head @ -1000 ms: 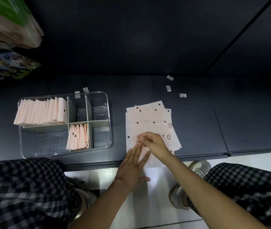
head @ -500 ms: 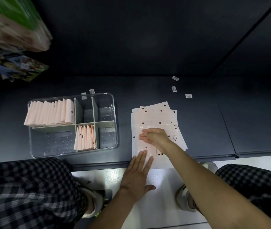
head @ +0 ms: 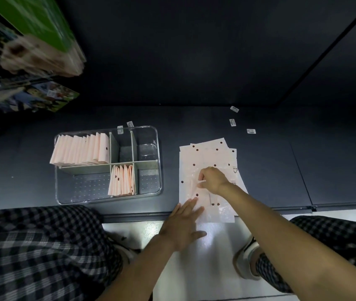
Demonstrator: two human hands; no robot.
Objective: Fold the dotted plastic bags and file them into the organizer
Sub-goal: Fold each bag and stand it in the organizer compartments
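A stack of pale pink dotted plastic bags [head: 207, 155] lies flat on the dark shelf, its near end hanging over the front edge. My right hand [head: 212, 180] rests on the middle of the top bag with its fingers curled, pinching the plastic. My left hand [head: 182, 224] lies flat with straight fingers on the bag's near left corner. To the left stands a clear organizer [head: 159, 161] with grey dividers. Folded bags [head: 81, 151] fill its back left compartment, and several more folded bags [head: 122, 181] stand in the front middle one.
The dark shelf [head: 281, 170] carries three small white labels [head: 233, 122] behind the stack. Product boxes [head: 27, 40] hang at the upper left. My checked trouser legs and shoes sit below the shelf edge, over a white floor.
My right hand has slid farther up the top bag and curled its fingers on the plastic. My left hand stays flat at the near corner. The view has shifted slightly.
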